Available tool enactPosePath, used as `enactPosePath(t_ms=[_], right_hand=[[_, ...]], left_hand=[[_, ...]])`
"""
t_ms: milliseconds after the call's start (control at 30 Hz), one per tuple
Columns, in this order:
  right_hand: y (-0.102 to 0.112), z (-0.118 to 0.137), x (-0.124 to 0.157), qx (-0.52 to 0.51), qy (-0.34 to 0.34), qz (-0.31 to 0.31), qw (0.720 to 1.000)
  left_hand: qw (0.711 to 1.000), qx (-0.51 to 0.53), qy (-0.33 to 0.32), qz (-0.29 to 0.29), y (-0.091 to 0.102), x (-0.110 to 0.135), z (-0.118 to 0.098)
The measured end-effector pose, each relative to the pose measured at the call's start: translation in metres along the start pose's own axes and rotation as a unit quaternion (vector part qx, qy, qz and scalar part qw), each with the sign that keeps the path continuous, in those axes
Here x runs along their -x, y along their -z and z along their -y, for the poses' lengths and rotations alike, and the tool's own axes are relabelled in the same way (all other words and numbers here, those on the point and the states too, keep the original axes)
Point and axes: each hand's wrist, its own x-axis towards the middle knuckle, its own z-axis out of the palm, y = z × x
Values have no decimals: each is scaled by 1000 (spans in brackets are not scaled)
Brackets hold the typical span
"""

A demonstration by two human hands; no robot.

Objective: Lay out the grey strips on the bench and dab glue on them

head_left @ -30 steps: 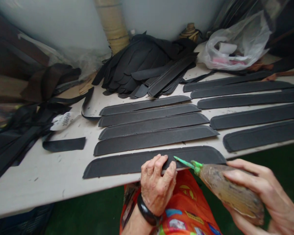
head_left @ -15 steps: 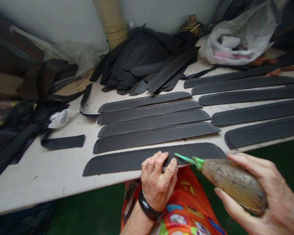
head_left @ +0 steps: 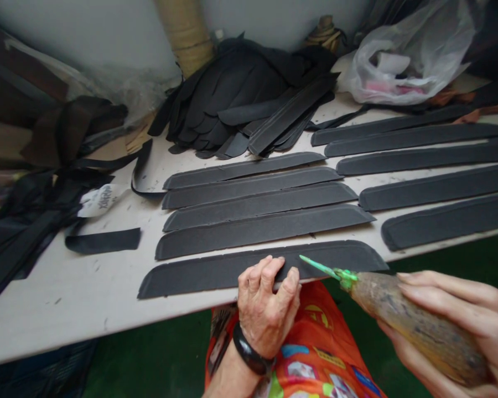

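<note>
Where the white tabletop ends at its near edge, in the lower middle of the frame, a long dark grey foam strip with rounded ends lies flat. Its long axis runs left to right, rising slightly toward the right. The left hand presses bent fingers down on the strip's near edge, right of its middle, holding it down rather than grasping it. The right hand, at lower right, is wrapped around a grimy brown squeeze bottle. The bottle's green nozzle points left over the strip's right part, just beside the left hand. Whether the tip touches the strip cannot be told. Four similar grey strips lie parallel above it in the frame.
</note>
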Motion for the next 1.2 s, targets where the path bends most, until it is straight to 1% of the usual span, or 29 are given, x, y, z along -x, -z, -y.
enactPosePath(t_ms=[100, 367, 567, 800, 933, 1067, 1133, 1200], right_hand=[[-3, 0, 0, -29, 28, 9, 999], [-7, -5, -3, -9, 64, 19, 998], [-7, -8, -4, 13, 44, -2, 999], [-1, -1, -5, -4, 11, 6, 1000], [-3, 1, -4, -16, 22, 17, 999], [-4, -2, -7, 3, 66, 15, 998], [-2, -5, -7, 14, 61, 17, 998], [0, -7, -4, 19, 34, 20, 999]], left_hand=[[1000, 0, 1, 5, -1, 0, 0], [1000, -3, 1, 0, -2, 0, 1], [1000, -2, -2, -5, -3, 1, 1], [1000, -1, 1, -2, -3, 2, 1], [1000, 2, -1, -9, -4, 2, 1], [1000, 5, -1, -11, -4, 1, 1], [1000, 5, 0, -10, -3, 1, 1], [1000, 2, 1, -8, -2, 0, 0]])
